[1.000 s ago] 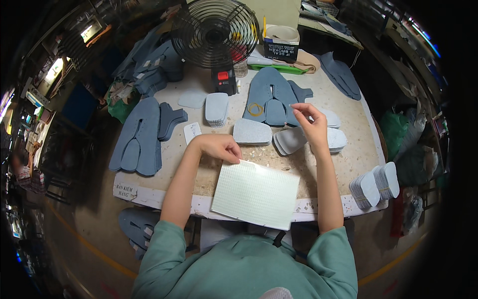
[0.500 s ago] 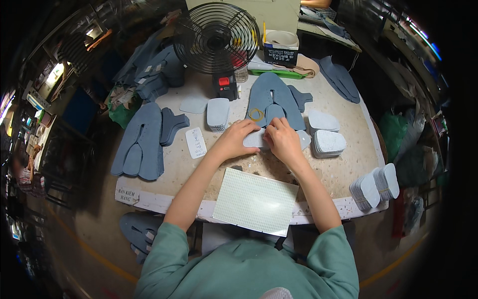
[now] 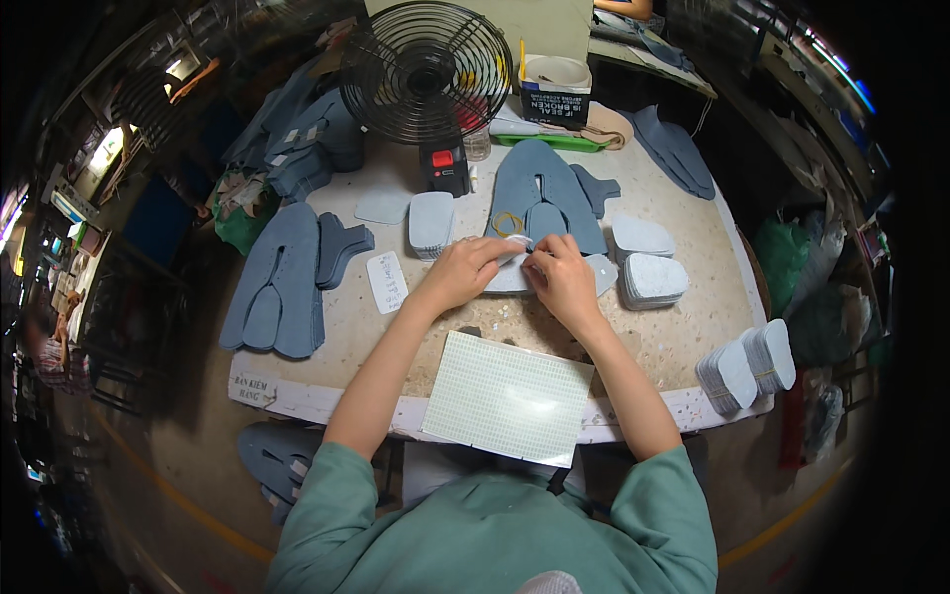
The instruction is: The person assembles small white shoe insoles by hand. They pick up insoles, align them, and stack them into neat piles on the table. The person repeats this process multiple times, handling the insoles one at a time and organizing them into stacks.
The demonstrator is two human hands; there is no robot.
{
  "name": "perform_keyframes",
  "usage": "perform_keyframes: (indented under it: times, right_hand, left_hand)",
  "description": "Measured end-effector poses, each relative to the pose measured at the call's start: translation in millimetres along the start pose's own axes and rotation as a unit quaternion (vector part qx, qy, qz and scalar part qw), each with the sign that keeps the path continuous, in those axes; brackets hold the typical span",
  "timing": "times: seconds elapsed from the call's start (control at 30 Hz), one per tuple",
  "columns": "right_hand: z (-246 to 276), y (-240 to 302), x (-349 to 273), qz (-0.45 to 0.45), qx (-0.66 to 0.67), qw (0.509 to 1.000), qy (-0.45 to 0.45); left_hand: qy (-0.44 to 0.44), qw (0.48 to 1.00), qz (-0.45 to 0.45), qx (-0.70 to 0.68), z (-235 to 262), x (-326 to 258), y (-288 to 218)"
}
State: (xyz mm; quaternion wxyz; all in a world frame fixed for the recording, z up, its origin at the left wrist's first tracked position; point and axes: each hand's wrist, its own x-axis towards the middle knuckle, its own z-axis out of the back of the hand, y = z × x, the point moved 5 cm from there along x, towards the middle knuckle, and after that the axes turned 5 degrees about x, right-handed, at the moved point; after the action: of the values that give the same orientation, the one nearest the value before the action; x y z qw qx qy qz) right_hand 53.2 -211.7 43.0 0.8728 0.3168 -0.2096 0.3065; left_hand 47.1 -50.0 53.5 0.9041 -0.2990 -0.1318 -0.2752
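Note:
My left hand (image 3: 461, 273) and my right hand (image 3: 561, 279) meet at the middle of the table over a small stack of pale grey cut pieces (image 3: 509, 279). The left fingers are closed at the stack's upper edge, where a piece is lifted and bent. Pinched together, my right thumb and fingers press on the stack's right side and partly hide it. Just beyond lie blue-grey shoe upper pieces (image 3: 534, 170) with a yellow rubber band (image 3: 508, 224) on them. Another pale piece (image 3: 601, 272) shows beside the right hand.
Pale stacks stand at left (image 3: 431, 222) and right (image 3: 655, 282); banded stacks (image 3: 725, 376) sit at the right edge. A black fan (image 3: 427, 84) stands behind. More blue-grey uppers (image 3: 280, 287) lie left, beside a written card (image 3: 387, 283). A printed sheet (image 3: 510, 396) overhangs the front edge.
The left fingers have shifted up along the stack, and a piece's edge now rises between the hands. The right hand stays nearly in place. The view has shifted slightly.

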Motion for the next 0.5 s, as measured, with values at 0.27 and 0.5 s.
perform_keyframes:
  times: [0.27,0.5]
  right_hand:
    - [22,-27,5,-0.135,0.121,0.983,-0.024]
    - [16,-4,5,-0.092,0.097,0.991,-0.012]
  left_hand:
    - [0.017,1.000,-0.004,-0.001,-2,-3,5]
    - [-0.024,0.995,-0.083,0.045,2,-4,-7]
